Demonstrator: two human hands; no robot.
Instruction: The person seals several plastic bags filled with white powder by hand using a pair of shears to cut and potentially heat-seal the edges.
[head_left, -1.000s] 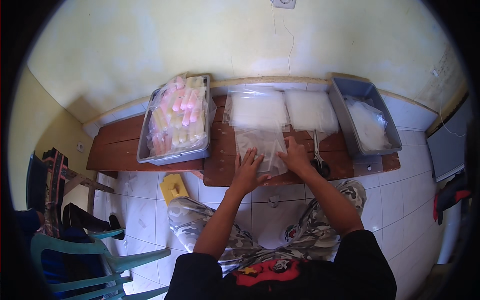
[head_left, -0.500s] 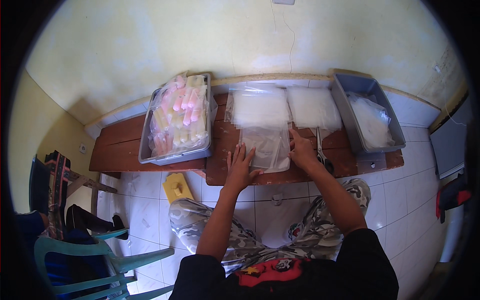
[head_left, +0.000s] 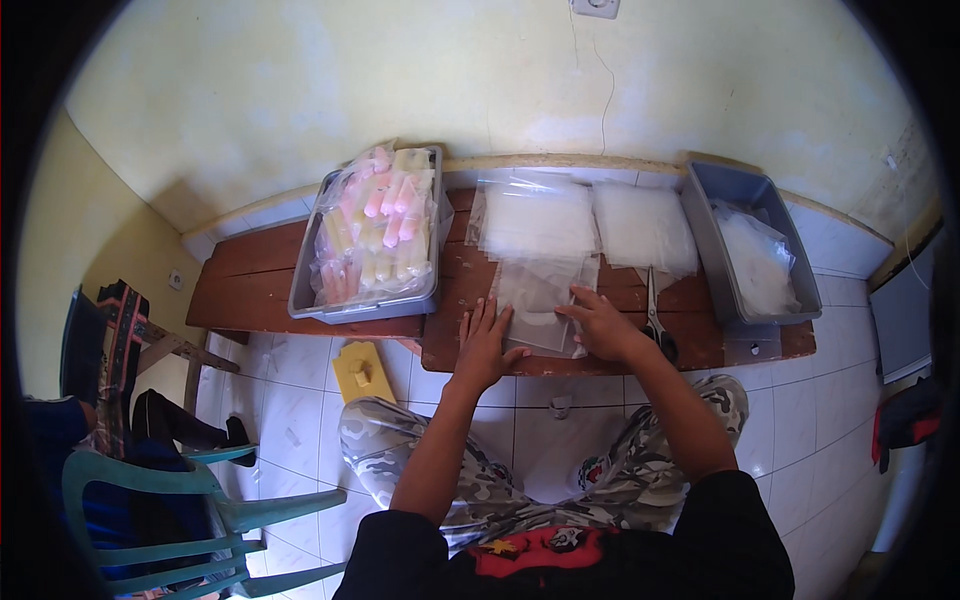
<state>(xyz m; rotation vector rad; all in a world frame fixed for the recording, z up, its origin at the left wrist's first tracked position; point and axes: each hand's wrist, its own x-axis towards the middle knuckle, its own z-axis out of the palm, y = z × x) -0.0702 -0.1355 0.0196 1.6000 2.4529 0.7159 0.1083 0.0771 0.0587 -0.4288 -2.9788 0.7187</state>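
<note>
Clear plastic bags (head_left: 535, 312) lie flat in front of me on the brown wooden bench (head_left: 465, 335). My left hand (head_left: 486, 343) rests on their left edge with fingers spread. Across their right side lies my right hand (head_left: 607, 328), its fingers stretched out over the plastic. Neither hand grips anything. Just beyond is a stack of clear bags (head_left: 538, 217), with a second stack (head_left: 645, 228) to its right. Scissors with dark handles (head_left: 655, 318) lie right of my right hand, partly hidden by it.
A grey tub (head_left: 300, 285) at left holds pink and pale yellow tube-shaped packs (head_left: 390, 205). Another grey tub (head_left: 803, 270) at right contains plastic bags (head_left: 755, 262). A yellow object (head_left: 360, 372) is on the tiled floor; a green chair (head_left: 150, 480) stands lower left, with another person's leg nearby.
My right hand has moved inward from the right edge onto the bags, its fingers now over them. My left hand stays at the left edge. The whole view has shifted slightly.
</note>
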